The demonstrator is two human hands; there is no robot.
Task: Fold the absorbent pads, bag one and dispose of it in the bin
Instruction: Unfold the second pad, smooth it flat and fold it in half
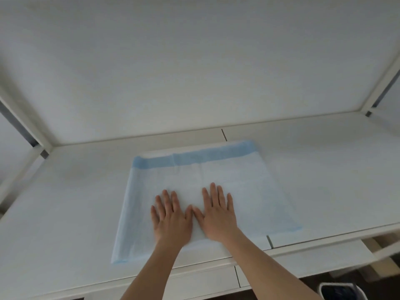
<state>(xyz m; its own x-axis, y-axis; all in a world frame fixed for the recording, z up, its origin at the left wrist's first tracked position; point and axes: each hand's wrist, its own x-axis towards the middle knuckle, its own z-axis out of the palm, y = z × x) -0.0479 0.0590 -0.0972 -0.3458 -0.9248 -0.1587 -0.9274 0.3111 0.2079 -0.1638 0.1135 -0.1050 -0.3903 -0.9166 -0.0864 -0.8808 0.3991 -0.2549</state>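
A white wall (194,61) fills the upper half of the view, framed by pale posts at both sides. Below it runs a white table (324,169), its top split by a thin seam. On the middle of the table lies the absorbent pad (233,178) — white and quilted, with a blue band along its far edge and thin blue trim at the near corners; its near edge reaches the table's front lip. Both hands rest flat on the pad's near half, side by side, thumbs almost touching. The left hand (171,217) has its fingers straight and slightly spread, pressing down. The right hand (218,213) lies the same way, fingers extended and fanned — holding nothing. At the lower right, beneath the table's edge, the rim of a bin (342,291) with a dark inside shows.
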